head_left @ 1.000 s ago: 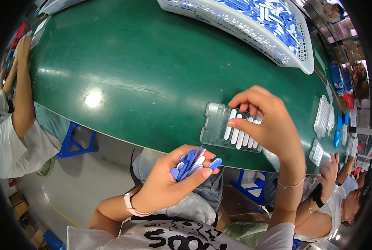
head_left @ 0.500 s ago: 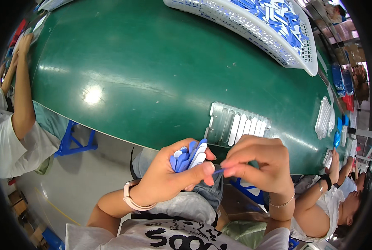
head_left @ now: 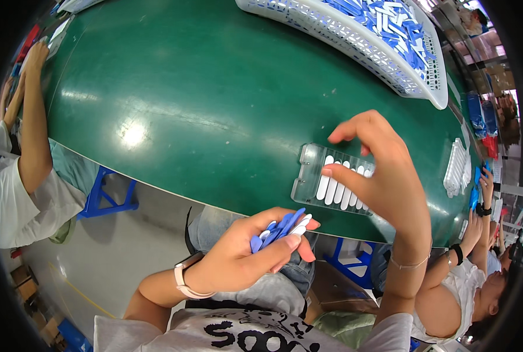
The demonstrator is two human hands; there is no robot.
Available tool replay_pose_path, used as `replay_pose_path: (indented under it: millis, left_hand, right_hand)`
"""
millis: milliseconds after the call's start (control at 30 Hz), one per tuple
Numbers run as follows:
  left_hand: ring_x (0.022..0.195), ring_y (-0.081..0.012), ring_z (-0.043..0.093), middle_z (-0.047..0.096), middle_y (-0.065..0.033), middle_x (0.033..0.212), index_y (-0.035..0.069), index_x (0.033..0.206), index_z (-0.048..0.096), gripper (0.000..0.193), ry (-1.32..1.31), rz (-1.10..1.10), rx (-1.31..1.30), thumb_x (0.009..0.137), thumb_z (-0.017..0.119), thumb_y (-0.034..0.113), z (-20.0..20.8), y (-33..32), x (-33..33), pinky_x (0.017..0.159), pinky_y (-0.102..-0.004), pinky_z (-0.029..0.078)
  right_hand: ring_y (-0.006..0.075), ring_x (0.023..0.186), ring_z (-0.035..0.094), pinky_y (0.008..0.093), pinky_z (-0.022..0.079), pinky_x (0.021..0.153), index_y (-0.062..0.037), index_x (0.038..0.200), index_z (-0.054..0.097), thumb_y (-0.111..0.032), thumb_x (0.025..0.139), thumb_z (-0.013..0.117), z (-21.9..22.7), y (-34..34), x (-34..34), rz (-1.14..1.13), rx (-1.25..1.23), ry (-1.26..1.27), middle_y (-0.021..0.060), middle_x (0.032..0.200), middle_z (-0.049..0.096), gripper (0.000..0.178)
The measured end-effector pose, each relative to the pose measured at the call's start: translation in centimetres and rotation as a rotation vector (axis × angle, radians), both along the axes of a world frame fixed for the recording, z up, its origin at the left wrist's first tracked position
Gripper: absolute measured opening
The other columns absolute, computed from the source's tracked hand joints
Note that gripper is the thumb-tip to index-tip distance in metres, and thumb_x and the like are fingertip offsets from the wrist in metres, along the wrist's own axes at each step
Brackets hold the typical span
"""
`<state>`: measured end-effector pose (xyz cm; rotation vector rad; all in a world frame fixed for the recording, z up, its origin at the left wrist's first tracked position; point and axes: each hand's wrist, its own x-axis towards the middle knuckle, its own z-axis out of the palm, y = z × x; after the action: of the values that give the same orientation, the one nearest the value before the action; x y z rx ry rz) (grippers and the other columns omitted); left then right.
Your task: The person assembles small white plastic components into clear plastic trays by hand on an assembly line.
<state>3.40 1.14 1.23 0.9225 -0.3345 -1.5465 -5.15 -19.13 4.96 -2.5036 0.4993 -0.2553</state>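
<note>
My left hand [head_left: 250,249] is closed around a bunch of small flat strips with rounded ends [head_left: 278,229], some showing a blue face and some a white one. On the green table [head_left: 203,105] lies a clear plastic tray [head_left: 301,189], near the edge. Several white strips [head_left: 339,190] sit side by side in its slots. Over the tray hovers my right hand [head_left: 384,170], thumb and fingers spread apart with nothing between them. Its thumb tip is above the leftmost strips, and the hand hides part of the tray's right side.
A white perforated basket [head_left: 355,44] heaped with blue and white strips [head_left: 393,26] stands at the far right. Another clear tray [head_left: 454,167] lies at the right edge. Co-workers' arms show at the left [head_left: 33,123] and right [head_left: 472,234]. Blue stools [head_left: 110,193] stand below the table.
My right hand has moved from beside my left hand, where it pinched a blue strip, up over the tray and opened. One more white strip lies in the tray's left part.
</note>
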Motion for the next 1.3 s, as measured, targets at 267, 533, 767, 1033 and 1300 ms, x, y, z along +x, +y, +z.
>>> replay_pose_path:
  millis: [267,533,767,1033,1300]
  left_hand:
    - [0.058,-0.0064,0.044,0.066,-0.0141,0.087,-0.003,0.124,0.049,0.031,-0.093,-0.096,-0.082,0.096,0.049,0.010,-0.5,0.2,0.3,0.053,-0.0214,0.038]
    - [0.053,-0.0052,0.041,0.061,-0.0081,0.075,-0.001,0.110,0.055,0.026,0.041,0.014,0.081,0.095,0.051,0.019,0.1,0.2,0.6,0.047,-0.0185,0.032]
    - [0.053,-0.0055,0.040,0.059,-0.0080,0.073,-0.001,0.109,0.055,0.024,-0.032,0.055,0.132,0.094,0.051,0.018,0.6,0.6,1.0,0.047,-0.0188,0.031]
    - [0.057,-0.0032,0.039,0.062,-0.0058,0.080,0.000,0.115,0.054,0.024,-0.096,0.117,0.063,0.098,0.047,0.015,0.8,0.8,1.5,0.051,-0.0178,0.033]
    - [0.061,-0.0063,0.053,0.069,-0.0088,0.091,-0.003,0.107,0.054,0.019,-0.887,0.107,-0.002,0.095,0.051,0.011,1.7,-0.1,1.0,0.058,-0.0214,0.044]
  right_hand:
    - [0.0145,0.067,0.058,0.0263,0.044,0.057,-0.0028,0.084,0.070,-0.005,0.077,0.070,1.3,3.3,-1.7,0.073,0.650,0.056,0.0071,0.082,0.065,0.008]
    - [0.0188,0.079,0.056,0.0318,0.039,0.066,-0.0063,0.083,0.069,-0.005,0.068,0.074,-0.3,3.3,-1.9,0.005,-0.264,-0.251,0.0034,0.093,0.065,0.016]
    - [0.0198,0.098,0.052,0.0409,0.026,0.074,-0.0079,0.082,0.068,-0.021,0.069,0.070,-2.6,7.8,-3.9,0.021,-0.784,-0.075,0.0009,0.116,0.061,0.019]
    - [0.0284,0.115,0.043,0.0465,0.026,0.083,-0.0094,0.093,0.068,-0.033,0.065,0.077,-0.1,6.1,-3.5,0.039,-0.649,0.116,0.0080,0.133,0.051,0.038]
    - [0.0266,0.120,0.042,0.0493,0.025,0.088,-0.0186,0.101,0.068,-0.042,0.069,0.074,-0.6,4.1,-7.1,-0.053,-0.539,0.008,0.0090,0.137,0.047,0.039]
